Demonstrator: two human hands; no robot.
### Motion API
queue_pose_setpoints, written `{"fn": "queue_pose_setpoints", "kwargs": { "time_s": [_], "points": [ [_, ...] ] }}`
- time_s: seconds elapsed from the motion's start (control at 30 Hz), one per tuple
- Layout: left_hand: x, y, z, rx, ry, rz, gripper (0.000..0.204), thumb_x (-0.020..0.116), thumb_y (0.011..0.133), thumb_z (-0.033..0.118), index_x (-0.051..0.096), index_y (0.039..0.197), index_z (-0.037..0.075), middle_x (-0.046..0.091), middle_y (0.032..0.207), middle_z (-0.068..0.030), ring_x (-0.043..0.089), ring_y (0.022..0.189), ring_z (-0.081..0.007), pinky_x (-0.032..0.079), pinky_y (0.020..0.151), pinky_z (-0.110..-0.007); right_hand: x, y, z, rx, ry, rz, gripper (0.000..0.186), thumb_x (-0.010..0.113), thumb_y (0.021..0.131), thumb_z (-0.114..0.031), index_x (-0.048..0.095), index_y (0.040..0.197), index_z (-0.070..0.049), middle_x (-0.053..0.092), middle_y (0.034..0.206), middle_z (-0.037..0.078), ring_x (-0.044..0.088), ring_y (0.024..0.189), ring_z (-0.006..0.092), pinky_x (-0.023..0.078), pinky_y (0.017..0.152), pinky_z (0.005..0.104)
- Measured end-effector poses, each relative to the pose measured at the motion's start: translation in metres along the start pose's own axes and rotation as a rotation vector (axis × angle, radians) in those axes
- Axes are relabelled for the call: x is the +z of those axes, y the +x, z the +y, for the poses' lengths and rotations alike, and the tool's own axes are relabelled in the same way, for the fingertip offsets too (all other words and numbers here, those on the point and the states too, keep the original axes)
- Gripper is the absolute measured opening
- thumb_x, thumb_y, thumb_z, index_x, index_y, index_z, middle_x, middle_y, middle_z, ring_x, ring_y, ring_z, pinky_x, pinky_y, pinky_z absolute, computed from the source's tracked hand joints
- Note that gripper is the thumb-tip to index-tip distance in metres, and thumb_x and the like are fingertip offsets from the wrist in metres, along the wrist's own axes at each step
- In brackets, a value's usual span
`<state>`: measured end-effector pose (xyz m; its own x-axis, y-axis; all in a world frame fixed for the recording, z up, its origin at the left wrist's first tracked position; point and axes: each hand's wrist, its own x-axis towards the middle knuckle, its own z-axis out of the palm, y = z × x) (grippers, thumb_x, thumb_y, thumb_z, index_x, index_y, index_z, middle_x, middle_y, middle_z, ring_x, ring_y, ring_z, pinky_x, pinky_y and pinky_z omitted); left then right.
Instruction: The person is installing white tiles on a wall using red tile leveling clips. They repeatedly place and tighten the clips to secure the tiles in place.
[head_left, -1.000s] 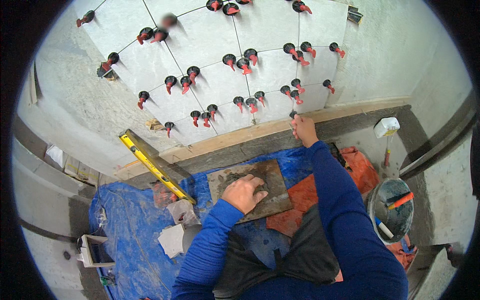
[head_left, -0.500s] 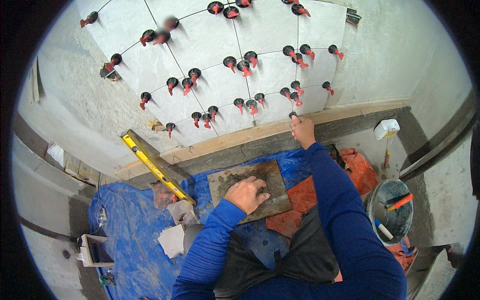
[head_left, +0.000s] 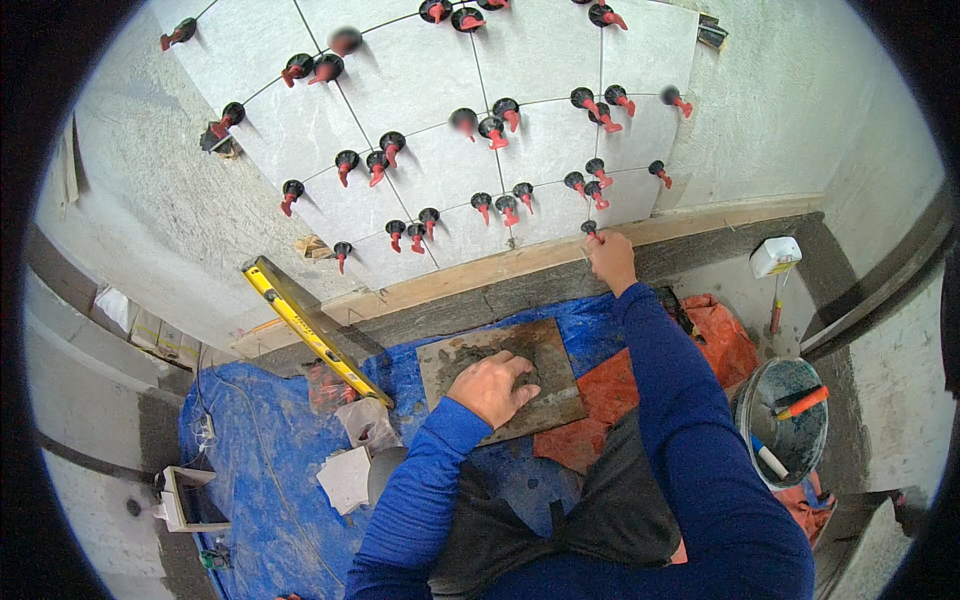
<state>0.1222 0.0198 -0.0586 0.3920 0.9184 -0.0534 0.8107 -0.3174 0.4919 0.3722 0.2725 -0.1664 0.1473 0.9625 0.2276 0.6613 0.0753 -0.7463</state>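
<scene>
My right hand (head_left: pixel 611 260) reaches to the lower edge of the tiled wall. Its fingers are closed round the handle of a tile leveling clip, whose black round base (head_left: pixel 589 228) shows above them against the tile's bottom joint. Pale grey wall tiles (head_left: pixel 545 95) carry several more such clips (head_left: pixel 507 209) with black discs and red handles along their joints. My left hand (head_left: pixel 490 390) hovers over or rests on a mortar-smeared square board (head_left: pixel 450 358); which of these I cannot tell. Its thumb and bent fingers are apart, with nothing seen in them.
A wooden batten (head_left: pixel 460 268) runs under the tiles. To the left, a yellow spirit level (head_left: pixel 318 333) leans on the wall above a blue tarp (head_left: pixel 250 440). At right stand a bucket (head_left: pixel 742 425) with orange- and white-handled tools and an orange sheet (head_left: pixel 722 345).
The right hand has turned slightly and its fingers have shifted at the clip by the bottom joint. My left hand stays in place over the board.
</scene>
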Motion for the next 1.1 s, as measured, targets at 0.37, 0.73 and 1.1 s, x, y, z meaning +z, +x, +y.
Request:
{"fn": "queue_pose_setpoints", "kwargs": {
  "time_s": [0.37, 0.73, 1.1],
  "points": [
    [0.002, 0.0, -0.006, 0.004, -0.004, 0.007, 0.039, 0.071, 0.093, 0.036, 0.069, 0.119, 0.007, 0.068, 0.114, -0.0188, 0.066, 0.106, -0.0426, 0.054, 0.091, -0.049, 0.003, 0.01, 0.015, 0.512, 1.079, -0.362, 0.024, 0.063, 0.102, -0.024, 0.059, 0.082, -0.011, 0.055, 0.066, -0.001, 0.051, 0.051, 0.0129, 0.039, 0.044, 0.0295],
    [0.001, -0.002, -0.005, -0.008, -0.008, 0.02, 0.039, 0.072, 0.092, 0.035, 0.069, 0.119, 0.007, 0.067, 0.115, -0.0184, 0.066, 0.106, -0.0426, 0.054, 0.09, -0.049, 0.001, 0.006, 0.002, 0.555, 0.946, -0.267, 0.026, 0.064, 0.099, -0.024, 0.06, 0.077, -0.01, 0.051, 0.065, -0.001, 0.048, 0.047, 0.0129, 0.035, 0.041, 0.0309],
    [0.007, -0.003, 0.004, -0.036, 0.011, -0.029, 0.039, 0.071, 0.093, 0.036, 0.069, 0.12, 0.008, 0.067, 0.117, -0.0184, 0.066, 0.108, -0.0418, 0.054, 0.091, -0.05, 0.005, 0.002, 0.023, 0.387, 0.905, -0.348, 0.025, 0.066, 0.098, -0.029, 0.061, 0.086, -0.007, 0.057, 0.068, 0.003, 0.056, 0.052, 0.0143, 0.039, 0.043, 0.0312]
  ]
}}
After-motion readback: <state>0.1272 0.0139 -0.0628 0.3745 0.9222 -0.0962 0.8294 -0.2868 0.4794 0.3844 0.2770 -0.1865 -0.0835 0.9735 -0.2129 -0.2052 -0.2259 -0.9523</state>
